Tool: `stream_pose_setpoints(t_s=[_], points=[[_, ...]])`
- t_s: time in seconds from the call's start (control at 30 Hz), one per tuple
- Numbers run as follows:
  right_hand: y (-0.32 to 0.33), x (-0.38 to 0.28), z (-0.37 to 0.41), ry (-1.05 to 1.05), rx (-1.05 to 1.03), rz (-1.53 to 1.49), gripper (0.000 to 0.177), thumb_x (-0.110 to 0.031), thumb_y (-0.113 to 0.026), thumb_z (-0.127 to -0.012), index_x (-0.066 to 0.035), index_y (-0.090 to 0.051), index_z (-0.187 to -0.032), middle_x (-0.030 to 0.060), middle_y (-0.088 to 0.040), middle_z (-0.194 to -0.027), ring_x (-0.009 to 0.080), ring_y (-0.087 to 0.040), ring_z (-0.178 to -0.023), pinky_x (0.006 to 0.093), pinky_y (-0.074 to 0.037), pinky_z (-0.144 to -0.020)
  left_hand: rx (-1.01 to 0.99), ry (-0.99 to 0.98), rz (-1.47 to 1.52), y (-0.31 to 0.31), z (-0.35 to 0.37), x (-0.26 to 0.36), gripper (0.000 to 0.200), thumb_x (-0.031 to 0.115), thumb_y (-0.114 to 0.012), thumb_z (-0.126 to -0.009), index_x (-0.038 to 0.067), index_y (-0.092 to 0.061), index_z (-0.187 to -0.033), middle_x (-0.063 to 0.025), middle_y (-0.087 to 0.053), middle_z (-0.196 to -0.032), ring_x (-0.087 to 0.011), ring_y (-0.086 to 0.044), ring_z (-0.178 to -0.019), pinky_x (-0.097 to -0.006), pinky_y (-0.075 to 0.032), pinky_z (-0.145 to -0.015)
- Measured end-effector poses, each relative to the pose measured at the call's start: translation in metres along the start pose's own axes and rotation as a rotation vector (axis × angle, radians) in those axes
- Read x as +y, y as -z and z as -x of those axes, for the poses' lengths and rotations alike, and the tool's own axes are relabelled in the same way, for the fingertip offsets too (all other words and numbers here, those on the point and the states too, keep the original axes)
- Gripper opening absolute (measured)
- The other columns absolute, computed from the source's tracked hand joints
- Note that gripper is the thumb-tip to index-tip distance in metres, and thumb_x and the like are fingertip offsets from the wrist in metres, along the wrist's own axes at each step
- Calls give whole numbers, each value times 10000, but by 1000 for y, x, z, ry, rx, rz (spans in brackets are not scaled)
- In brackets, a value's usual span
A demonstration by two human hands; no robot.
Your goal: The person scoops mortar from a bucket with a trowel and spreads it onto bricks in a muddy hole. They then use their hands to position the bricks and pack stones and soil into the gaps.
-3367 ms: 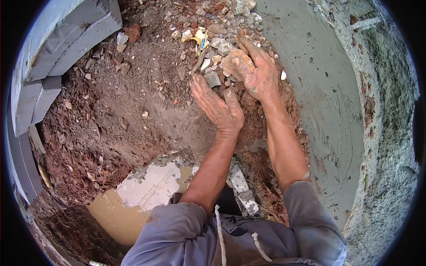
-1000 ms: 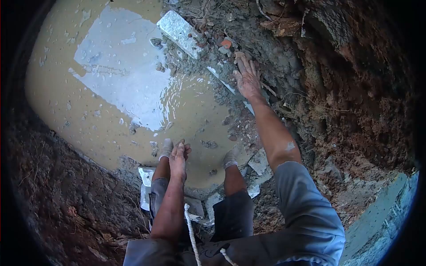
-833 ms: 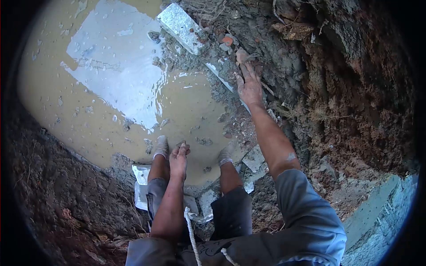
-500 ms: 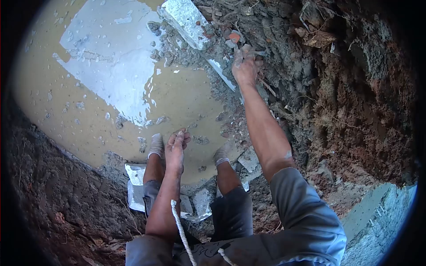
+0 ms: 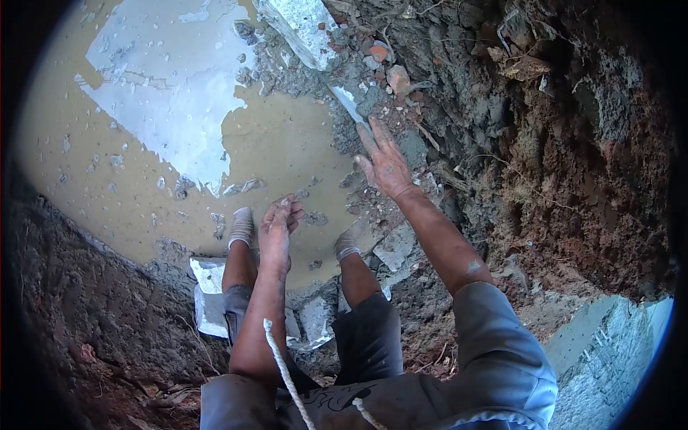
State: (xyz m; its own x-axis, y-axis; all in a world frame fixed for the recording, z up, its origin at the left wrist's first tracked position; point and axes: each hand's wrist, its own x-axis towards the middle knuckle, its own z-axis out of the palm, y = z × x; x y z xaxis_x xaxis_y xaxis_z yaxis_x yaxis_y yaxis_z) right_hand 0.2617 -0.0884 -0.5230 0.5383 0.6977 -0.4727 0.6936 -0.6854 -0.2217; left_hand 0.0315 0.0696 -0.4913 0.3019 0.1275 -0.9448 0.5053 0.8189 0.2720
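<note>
My right hand [image 5: 387,163] is open, its fingers spread and pointing forward over the muddy rubble edge, near a thin pale slab edge [image 5: 347,102]. It holds nothing. A reddish-brown stone [image 5: 398,79] lies ahead of it, just short of a small orange brick fragment [image 5: 378,53]. Over the murky water [image 5: 279,136], my left hand [image 5: 278,223] hovers between my lower legs with its fingers curled in and the thumb against them. I see nothing in its grip.
A large pale concrete block [image 5: 297,29] lies at the water's far edge. Broken slabs [image 5: 210,304] sit by my legs, and my feet [image 5: 242,226] are in the muddy water. A rooty earth bank [image 5: 559,143] rises on the right. White cords [image 5: 287,373] hang from my clothing.
My right hand has drawn back toward me from the reddish-brown stone and spread its fingers, uncovering that stone. My left hand stays curled in nearly the same place. The view has shifted slightly.
</note>
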Motion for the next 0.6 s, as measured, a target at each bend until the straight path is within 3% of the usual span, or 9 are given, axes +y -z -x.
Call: stream_pose_setpoints(t_s=[0.03, 0.07, 0.17, 0.2, 0.33, 0.43, 0.47, 0.57, 0.6], points=[[-11, 8, 2, 8, -22, -30, 661, -302, -551, -921, -120, -258, -1486, 113, -184, -1558, 339, -218, -1417, 415, -230, -1159, 6, -6, 23, -1, 0, -1, 394, 361, -519, -959, 75, -597, -1218, -65, -649, -1088, -168, -602, -999, -320, -429, -900], [-17, 25, 1, 11, -74, 122, 698, -350, -519, -939, -91, -194, -1500, 162, -186, -1550, 365, -189, -1421, 420, -176, -1175, 12, -14, 45, -1, 0, -2, 386, 356, -533, -953, 75, -607, -1207, -58, -654, -1070, -157, -602, -976, -312, -428, -885], [-25, 58, -4, -391, 257, -116, 690, -385, -486, -955, -67, -199, -1497, 219, -187, -1536, 393, -190, -1413, 432, -177, -1171, 16, -29, 74, -1, -3, -1, 385, 358, -549, -945, 73, -616, -1195, -54, -658, -1056, -150, -604, -961, -306, -426, -875], [-26, 69, -4, -463, 231, -120, 689, -394, -478, -961, -62, -200, -1496, 264, -202, -1516, 415, -193, -1405, 440, -189, -1164, 11, -24, 77, -1, -2, -3, 388, 361, -549, -944, 72, -616, -1195, -55, -658, -1058, -151, -604, -965, -308, -426, -878], [-4, 35, -4, -184, 140, -193, 655, -354, -507, -950, -55, -260, -1477, 217, -232, -1522, 399, -202, -1407, 443, -221, -1152, 18, 4, 72, -8, -2, -3, 386, 359, -544, -948, 70, -614, -1194, -56, -658, -1055, -153, -605, -967, -312, -428, -881], [5, 14, -24, -5, 83, -64, 621, -334, -504, -952, -46, -297, -1461, 181, -246, -1528, 388, -200, -1412, 451, -207, -1156, 19, 1, 71, -9, -2, -3, 369, 346, -541, -953, 73, -616, -1191, -55, -659, -1048, -148, -606, -961, -310, -432, -876], [2, 25, -36, -4, 156, -55, 592, -328, -493, -957, -57, -319, -1454, 163, -245, -1533, 401, -196, -1409, 458, -187, -1162, 23, 3, 69, -10, -1, -2, 364, 342, -540, -955, 74, -616, -1188, -55, -659, -1046, -147, -606, -958, -308, -433, -874], [-11, 67, -48, -258, 277, -24, 581, -332, -484, -962, -56, -327, -1449, 167, -252, -1529, 424, -197, -1400, 460, -177, -1163, 34, 0, 76, -9, -2, 2, 357, 339, -540, -956, 75, -618, -1183, -52, -659, -1042, -144, -607, -950, -302, -435, -867], [-8, 64, -43, -254, 304, -70, 565, -358, -461, -971, -35, -367, -1425, 204, -283, -1506, 438, -200, -1394, 465, -183, -1159, 34, 7, 87, -10, -1, 2, 356, 339, -541, -956, 75, -618, -1181, -51, -659, -1041, -143, -608, -948, -301, -435, -865]])
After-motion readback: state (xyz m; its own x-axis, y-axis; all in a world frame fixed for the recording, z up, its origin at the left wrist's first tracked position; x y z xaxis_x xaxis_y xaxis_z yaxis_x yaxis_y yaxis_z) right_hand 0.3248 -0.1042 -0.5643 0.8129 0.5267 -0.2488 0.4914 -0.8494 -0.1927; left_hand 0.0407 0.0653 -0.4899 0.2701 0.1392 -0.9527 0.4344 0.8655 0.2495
